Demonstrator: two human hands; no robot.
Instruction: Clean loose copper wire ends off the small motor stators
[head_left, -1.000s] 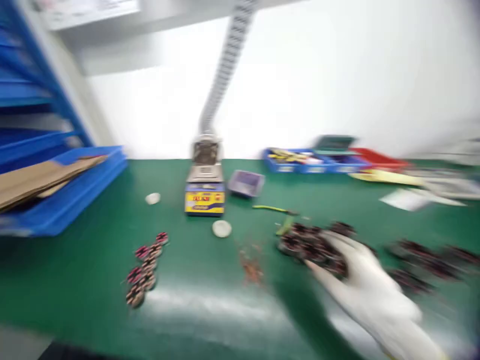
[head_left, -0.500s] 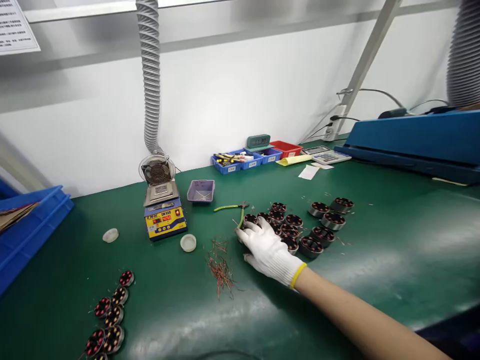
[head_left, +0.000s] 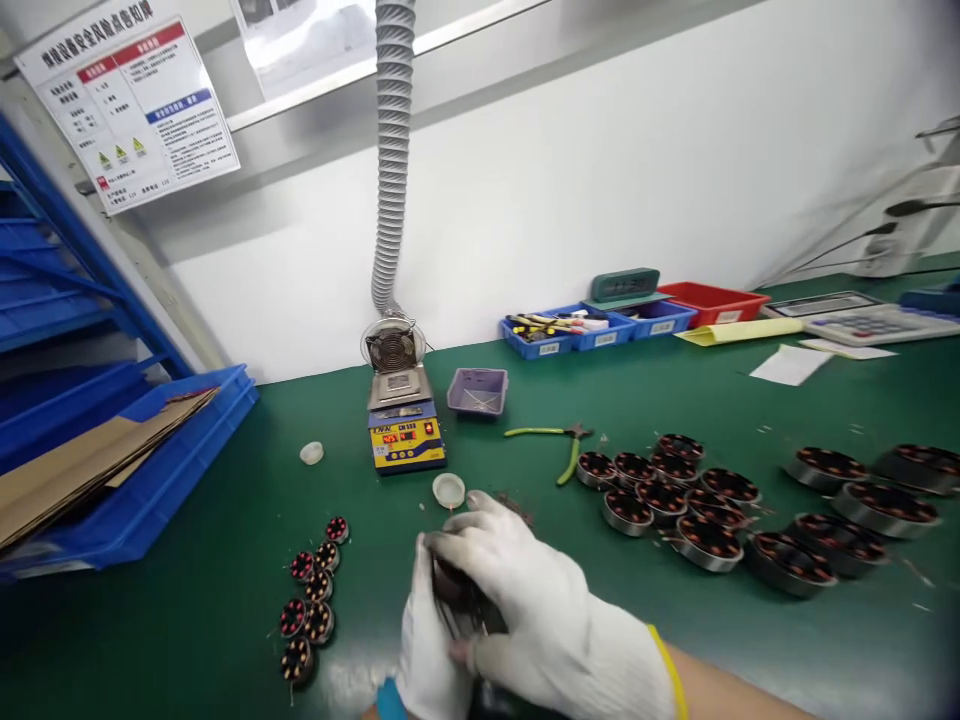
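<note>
Both my hands wear white gloves and meet low in the middle of the view. My right hand (head_left: 547, 610) wraps its fingers over a dark round motor stator (head_left: 457, 605). My left hand (head_left: 424, 655) presses against the same stator from the left. A group of several stators (head_left: 667, 495) with copper windings lies on the green mat to the right. A small row of several stators (head_left: 311, 595) lies to the left. Green-handled cutters (head_left: 559, 445) rest beside the right group.
A yellow and blue solder pot (head_left: 405, 420) stands under a grey extraction hose (head_left: 391, 150). Beside it are a grey tray (head_left: 478, 390) and two white caps (head_left: 448, 489). A blue bin with cardboard (head_left: 150, 460) sits left. Blue and red parts bins (head_left: 637, 315) line the wall.
My right hand left the right group of stators and came back to the middle with one stator. My left hand came into view and joined it. The view swung left.
</note>
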